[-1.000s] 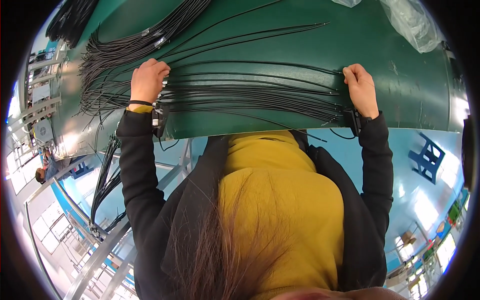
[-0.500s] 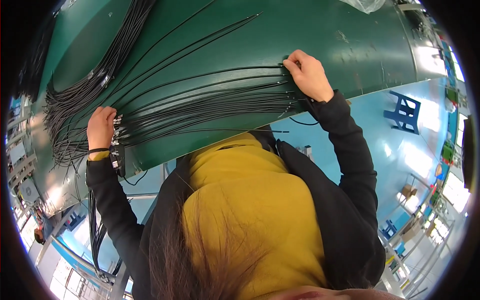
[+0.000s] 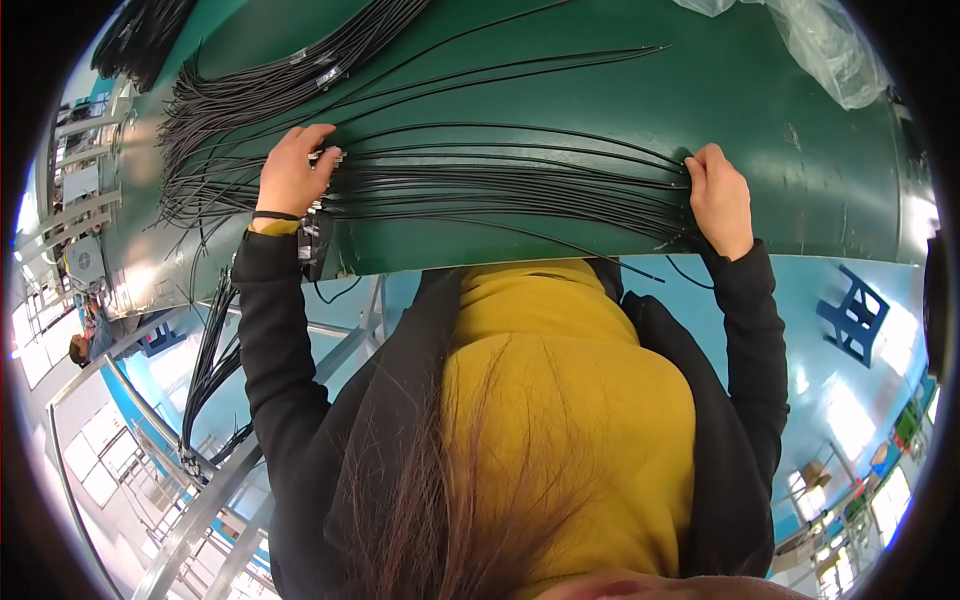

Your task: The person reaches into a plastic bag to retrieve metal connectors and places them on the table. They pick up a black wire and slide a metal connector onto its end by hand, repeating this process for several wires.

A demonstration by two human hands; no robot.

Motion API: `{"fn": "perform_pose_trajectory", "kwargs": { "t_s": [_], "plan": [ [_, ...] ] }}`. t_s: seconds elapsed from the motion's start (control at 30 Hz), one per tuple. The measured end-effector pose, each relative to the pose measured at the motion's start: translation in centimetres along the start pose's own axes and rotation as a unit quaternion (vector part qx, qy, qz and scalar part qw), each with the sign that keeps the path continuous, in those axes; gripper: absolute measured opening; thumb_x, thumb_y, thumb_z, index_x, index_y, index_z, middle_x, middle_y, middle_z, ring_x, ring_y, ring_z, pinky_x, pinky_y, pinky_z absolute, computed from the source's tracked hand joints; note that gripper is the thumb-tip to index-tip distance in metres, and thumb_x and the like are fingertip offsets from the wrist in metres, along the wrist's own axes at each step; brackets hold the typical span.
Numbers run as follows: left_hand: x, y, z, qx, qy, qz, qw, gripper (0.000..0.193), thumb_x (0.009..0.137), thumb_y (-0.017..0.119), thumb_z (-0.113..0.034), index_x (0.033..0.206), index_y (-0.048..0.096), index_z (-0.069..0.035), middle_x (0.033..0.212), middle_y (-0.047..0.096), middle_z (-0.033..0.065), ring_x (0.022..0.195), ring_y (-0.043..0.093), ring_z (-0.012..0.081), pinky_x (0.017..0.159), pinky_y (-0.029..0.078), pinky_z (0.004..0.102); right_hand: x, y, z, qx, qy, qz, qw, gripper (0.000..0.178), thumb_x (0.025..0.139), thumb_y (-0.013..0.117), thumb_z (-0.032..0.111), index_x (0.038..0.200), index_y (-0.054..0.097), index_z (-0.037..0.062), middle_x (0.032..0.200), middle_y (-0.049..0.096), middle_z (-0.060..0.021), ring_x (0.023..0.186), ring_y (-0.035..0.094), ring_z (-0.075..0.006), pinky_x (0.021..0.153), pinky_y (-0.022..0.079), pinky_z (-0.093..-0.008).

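A row of thin black cables (image 3: 520,185) lies side by side along the near edge of the green tabletop. At its left end my left hand (image 3: 290,178) rests over the pale, small fittings on the cables, thumb and forefinger spread apart. My right hand (image 3: 722,205) is at the opposite end, its thumb and fingers pinched on the tip of a black cable. Below my left wrist a small dark block (image 3: 315,245) sits at the table edge; its kind is unclear.
A thick bundle of black cables (image 3: 250,88) curves across the far left, and two loose cables (image 3: 560,62) stretch behind the row. Clear plastic film (image 3: 825,50) lies at the far right. A blue stool (image 3: 853,315) stands on the floor; more cables (image 3: 210,365) hang below the table's left side.
The view has shifted. My right hand has come down from the end of the rearmost cable toward the row's other ends. My left fingers, closed together before, are now spread.
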State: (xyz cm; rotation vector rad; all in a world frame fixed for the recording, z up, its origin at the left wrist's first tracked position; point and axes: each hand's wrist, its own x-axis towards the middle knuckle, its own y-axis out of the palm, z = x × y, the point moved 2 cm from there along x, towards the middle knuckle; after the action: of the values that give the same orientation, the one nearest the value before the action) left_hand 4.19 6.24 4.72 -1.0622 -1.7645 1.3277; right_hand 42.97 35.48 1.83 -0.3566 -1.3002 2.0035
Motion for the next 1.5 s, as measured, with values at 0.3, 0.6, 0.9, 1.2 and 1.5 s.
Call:
{"fn": "perform_pose_trajectory", "kwargs": {
  "t_s": [0.3, 0.6, 0.9, 1.2, 1.5],
  "plan": [
    [-0.2, 0.8, 0.8, -0.01, 0.048, 0.004, 0.999, 0.016, 0.081, 0.066, -0.006, 0.097, 0.065, -0.007, 0.087, 0.059, 0.009, 0.077, 0.059, 0.0303, 0.067, 0.048, 0.0364, 0.0, -0.1, 0.1, 0.053, -0.003, 0.013, 0.999, 0.012, 0.09, 0.055, 0.008, 0.085, 0.049, -0.0002, 0.071, 0.054, -0.0199, 0.065, 0.052, -0.0387, 0.06, 0.044, -0.04],
    [-0.7, -0.4, -0.2, -0.056, 0.02, 0.004, 0.998, 0.019, 0.08, 0.056, 0.0, 0.095, 0.065, -0.009, 0.082, 0.056, 0.0097, 0.079, 0.057, 0.0323, 0.068, 0.047, 0.0387, 0.0, -0.6, -0.3, 0.071, -0.018, 0.043, 0.996, 0.007, 0.089, 0.056, 0.006, 0.087, 0.052, -0.0003, 0.074, 0.054, -0.018, 0.065, 0.052, -0.0349, 0.06, 0.044, -0.0368],
    [-1.0, -0.9, 0.6, -0.112, 0.074, 0.079, 0.988, 0.023, 0.08, 0.052, 0.004, 0.097, 0.065, -0.006, 0.087, 0.058, 0.0122, 0.081, 0.059, 0.033, 0.071, 0.048, 0.0383, -0.8, -2.5, -1.3, 0.206, -0.006, 0.219, 0.954, 0.012, 0.09, 0.051, 0.004, 0.1, 0.057, 0.0004, 0.078, 0.056, -0.0074, 0.066, 0.051, -0.0147, 0.06, 0.044, -0.028],
    [7.5, 3.9, -11.3, -0.092, 0.19, -0.03, 0.977, 0.015, 0.084, 0.059, -0.008, 0.099, 0.064, -0.009, 0.091, 0.059, 0.0103, 0.084, 0.06, 0.0311, 0.071, 0.05, 0.0375, 3.0, -2.2, -2.6, 0.533, 0.245, 0.159, 0.794, 0.022, 0.093, 0.051, 0.008, 0.112, 0.052, -0.0021, 0.088, 0.058, -0.0054, 0.068, 0.047, -0.0071, 0.053, 0.04, -0.0187],
    [15.1, 11.0, -22.2, 0.097, 0.239, -0.068, 0.964, 0.021, 0.082, 0.062, -0.012, 0.102, 0.058, -0.01, 0.086, 0.054, 0.0071, 0.08, 0.06, 0.0263, 0.068, 0.052, 0.0356, 4.6, 0.8, -3.9, 0.667, 0.285, 0.188, 0.663, 0.026, 0.094, 0.058, 0.017, 0.113, 0.052, 0.0001, 0.094, 0.063, -0.0093, 0.065, 0.05, -0.0077, 0.051, 0.04, -0.0181]
  ]
}}
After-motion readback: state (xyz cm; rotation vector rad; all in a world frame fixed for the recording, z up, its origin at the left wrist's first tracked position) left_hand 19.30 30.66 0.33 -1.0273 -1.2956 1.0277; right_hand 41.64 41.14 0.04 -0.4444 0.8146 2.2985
